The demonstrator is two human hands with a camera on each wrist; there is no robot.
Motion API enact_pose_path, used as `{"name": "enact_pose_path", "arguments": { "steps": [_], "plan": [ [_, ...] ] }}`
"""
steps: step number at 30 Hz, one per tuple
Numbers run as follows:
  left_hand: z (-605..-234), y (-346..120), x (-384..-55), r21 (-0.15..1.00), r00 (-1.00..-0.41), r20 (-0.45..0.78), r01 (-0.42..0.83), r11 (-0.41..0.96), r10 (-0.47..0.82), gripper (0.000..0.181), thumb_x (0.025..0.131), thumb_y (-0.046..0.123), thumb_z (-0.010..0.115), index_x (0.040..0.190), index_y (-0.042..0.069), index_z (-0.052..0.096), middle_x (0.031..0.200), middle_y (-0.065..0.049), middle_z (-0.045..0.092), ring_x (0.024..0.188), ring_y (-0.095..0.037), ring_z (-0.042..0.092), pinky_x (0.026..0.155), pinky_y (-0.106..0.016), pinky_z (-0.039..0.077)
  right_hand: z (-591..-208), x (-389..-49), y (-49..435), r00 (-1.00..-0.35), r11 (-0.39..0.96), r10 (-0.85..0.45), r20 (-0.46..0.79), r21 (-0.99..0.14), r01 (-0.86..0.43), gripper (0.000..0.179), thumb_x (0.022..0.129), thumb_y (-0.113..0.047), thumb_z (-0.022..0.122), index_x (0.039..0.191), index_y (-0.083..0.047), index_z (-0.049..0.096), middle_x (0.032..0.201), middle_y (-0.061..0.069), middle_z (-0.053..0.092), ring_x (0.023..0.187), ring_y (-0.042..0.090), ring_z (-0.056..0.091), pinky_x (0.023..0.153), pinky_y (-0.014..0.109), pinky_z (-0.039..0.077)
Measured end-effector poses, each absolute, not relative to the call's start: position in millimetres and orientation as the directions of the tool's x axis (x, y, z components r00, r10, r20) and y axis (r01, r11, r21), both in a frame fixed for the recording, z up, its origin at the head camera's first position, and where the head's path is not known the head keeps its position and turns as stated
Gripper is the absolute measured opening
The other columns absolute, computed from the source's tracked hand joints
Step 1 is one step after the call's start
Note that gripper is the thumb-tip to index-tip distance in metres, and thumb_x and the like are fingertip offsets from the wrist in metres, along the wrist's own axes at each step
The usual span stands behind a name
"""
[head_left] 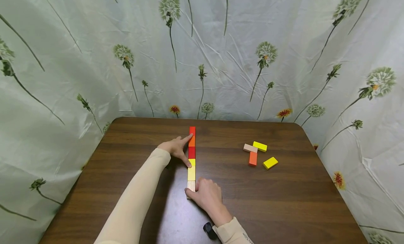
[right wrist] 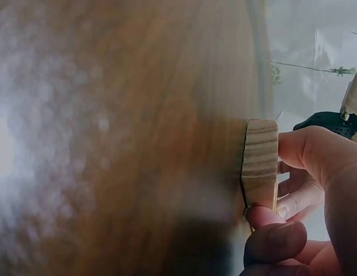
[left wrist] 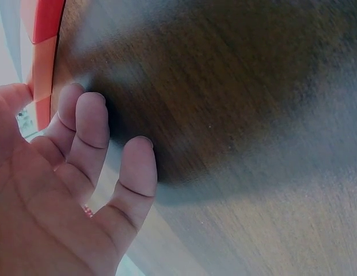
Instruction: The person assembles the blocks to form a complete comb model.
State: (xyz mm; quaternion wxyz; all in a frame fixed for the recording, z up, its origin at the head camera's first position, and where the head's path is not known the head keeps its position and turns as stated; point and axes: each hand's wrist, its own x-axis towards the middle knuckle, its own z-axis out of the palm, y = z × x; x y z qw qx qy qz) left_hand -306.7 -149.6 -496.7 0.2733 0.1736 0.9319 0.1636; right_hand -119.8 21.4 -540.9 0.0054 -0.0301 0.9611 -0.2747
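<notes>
Overhead, I see coloured blocks (head_left: 192, 153) running twelve to six on the counter (head_left: 284, 202), the left hand (head_left: 175, 147) spread against them from nine, probably steadying. Left wrist: fingers (left wrist: 138, 169) relaxed. Right wrist: the right hand (right wrist: 338, 192) pinches a bare-wood block (right wrist: 261, 150), seemingly aligning it.
</notes>
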Motion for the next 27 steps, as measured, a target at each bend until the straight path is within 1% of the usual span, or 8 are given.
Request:
{"name": "enact_pose_path", "arguments": {
  "steps": [11, 21, 27],
  "plan": [
    [-497.8, -150.0, -306.8, 0.406, -0.789, -0.45, 0.235, 0.883, 0.417, 0.143, 0.069, 0.057, 0.099, 0.175, 0.031, 0.008, 0.175, -0.033, 0.018, 0.161, -0.049, 0.029, 0.126, -0.066, 0.034, -539.4, -120.9, 22.1, -0.997, 0.834, -0.071, -0.001, -0.548, -0.059, 0.041, 0.081, -0.049, 0.083, 0.067, -0.022, 0.056, 0.057, -0.008, 0.05, 0.052, 0.013, 0.045, 0.049, 0.03, 0.034],
    [-495.7, -148.6, -305.4, 0.394, -0.792, -0.461, 0.222, 0.892, 0.401, 0.143, 0.068, 0.056, 0.1, 0.175, 0.031, 0.008, 0.176, -0.032, 0.018, 0.163, -0.048, 0.026, 0.126, -0.067, 0.034, -538.4, -120.5, 22.9, -0.996, 0.799, -0.082, -0.019, -0.599, -0.054, 0.044, 0.081, -0.043, 0.088, 0.067, -0.018, 0.055, 0.057, -0.006, 0.047, 0.051, 0.012, 0.042, 0.048, 0.027, 0.031],
    [-492.7, -148.3, -303.5, 0.389, -0.792, -0.46, 0.228, 0.893, 0.402, 0.142, 0.069, 0.056, 0.099, 0.175, 0.03, 0.008, 0.176, -0.032, 0.018, 0.162, -0.048, 0.027, 0.125, -0.068, 0.034, -538.8, -121.0, 23.7, -0.996, 0.796, -0.085, -0.017, -0.603, -0.058, 0.044, 0.081, -0.044, 0.088, 0.066, -0.018, 0.055, 0.058, -0.006, 0.048, 0.052, 0.012, 0.043, 0.049, 0.026, 0.032]
  ]
}}
